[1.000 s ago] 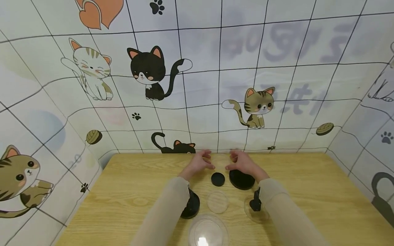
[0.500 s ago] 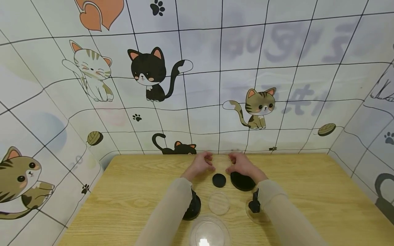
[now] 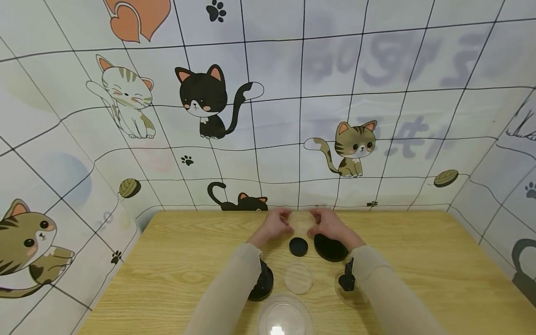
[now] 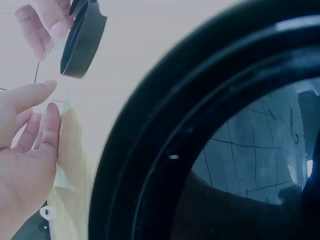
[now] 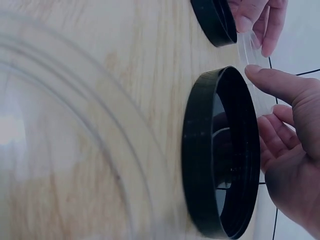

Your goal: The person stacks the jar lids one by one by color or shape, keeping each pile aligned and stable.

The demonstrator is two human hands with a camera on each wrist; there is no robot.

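Note:
At the table's far edge lies a clear round lid (image 3: 300, 224), with a hand at either side. My left hand (image 3: 275, 224) holds its left rim between thumb and fingers. On the opposite rim, my right hand (image 3: 328, 224) has its thumb in front and fingers curled behind. The right wrist view shows the lid's thin clear edge (image 5: 246, 52) between the thumbs and fingers. Just in front of it sits a small black lid (image 3: 298, 247). A larger black lid (image 3: 331, 248), hollow side visible in the right wrist view, lies below my right hand.
Another black lid (image 3: 264, 284) is partly hidden by my left wrist and fills much of the left wrist view. Nearer lie a clear disc (image 3: 298, 278) and a large clear lid (image 3: 284, 315). Under my right wrist is another clear lid (image 3: 344, 296). A patterned cloth wall (image 3: 276, 116) rises behind the wooden table (image 3: 188, 260).
The fingers of both hands have drawn in slightly around the clear lid's rim. The other lids stay in place; the head view has shifted a little.

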